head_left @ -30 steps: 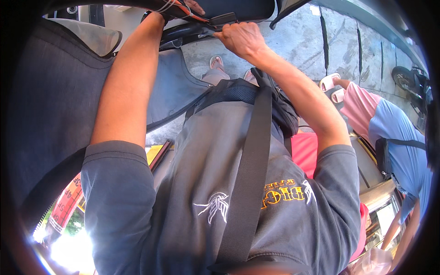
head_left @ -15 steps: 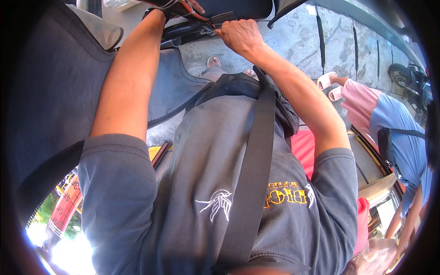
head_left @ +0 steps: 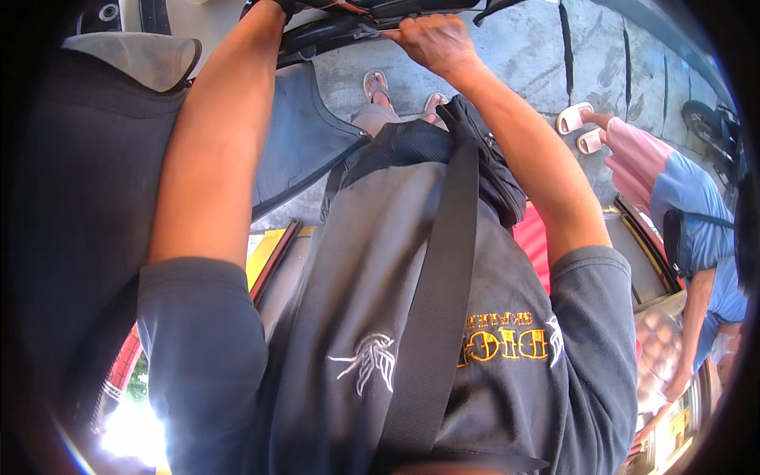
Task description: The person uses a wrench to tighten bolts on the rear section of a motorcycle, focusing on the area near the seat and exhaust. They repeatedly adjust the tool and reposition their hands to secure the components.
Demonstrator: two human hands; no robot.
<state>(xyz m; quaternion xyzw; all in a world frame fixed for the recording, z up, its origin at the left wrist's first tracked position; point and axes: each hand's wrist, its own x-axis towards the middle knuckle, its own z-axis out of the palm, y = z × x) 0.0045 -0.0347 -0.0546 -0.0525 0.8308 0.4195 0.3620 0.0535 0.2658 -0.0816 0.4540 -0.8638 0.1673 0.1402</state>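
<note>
Near the top edge, my right hand (head_left: 435, 43) is closed, its fingertips curled at the near edge of a long black curved part (head_left: 317, 36). What is pinched between the fingers is too small and hidden to make out. My left forearm (head_left: 214, 134) reaches up on the left to a dark band at the wrist (head_left: 290, 6); the hand itself lies past the upper edge. A thin orange strip (head_left: 348, 6) shows by the black part. Below it hangs a dark grey fabric panel (head_left: 293, 138) with a black bound edge.
A large dark cover (head_left: 87, 174) with a clear window (head_left: 142, 59) fills the left. At the right, a person in blue and pink (head_left: 685, 190) stands in white slides, an arm near a clear bag of round brownish things (head_left: 657, 340). Beyond is a parked motorcycle (head_left: 704, 131).
My hands and the black part sit higher in the picture, and my left fingers have left the view. My right hand stays closed. The other person's arm has shifted near the bag.
</note>
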